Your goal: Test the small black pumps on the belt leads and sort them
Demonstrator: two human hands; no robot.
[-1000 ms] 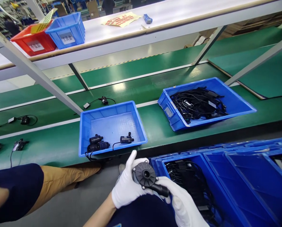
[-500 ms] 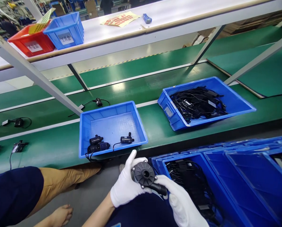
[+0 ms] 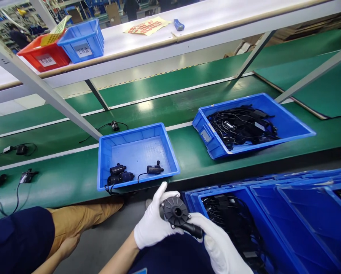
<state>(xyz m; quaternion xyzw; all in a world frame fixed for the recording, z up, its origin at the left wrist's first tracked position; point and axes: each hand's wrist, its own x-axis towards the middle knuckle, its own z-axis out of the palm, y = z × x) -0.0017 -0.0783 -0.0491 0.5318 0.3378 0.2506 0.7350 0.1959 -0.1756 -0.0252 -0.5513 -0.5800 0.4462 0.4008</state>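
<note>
Both of my hands wear white gloves and hold a small black pump (image 3: 176, 214) over my lap. My left hand (image 3: 153, 224) wraps round its round, ribbed front cover, thumb raised. My right hand (image 3: 219, 243) grips the black tube sticking out of its right side. Just beyond, on the green bench, a blue tray (image 3: 170, 152) holds three small black pumps with wires near its front edge.
A second blue tray (image 3: 290, 121) full of black cables sits to the right on the bench. Blue bins (image 3: 301, 213) stand low at my right. Pumps with wires lie on the green belt (image 3: 159, 110). A seated person's leg (image 3: 82, 219) and hand are at the left. Red and blue bins stand on the shelf.
My hands and the pump have barely moved. The pumps on the belt have drifted left. The neighbouring person's hand has come into view low at the left.
</note>
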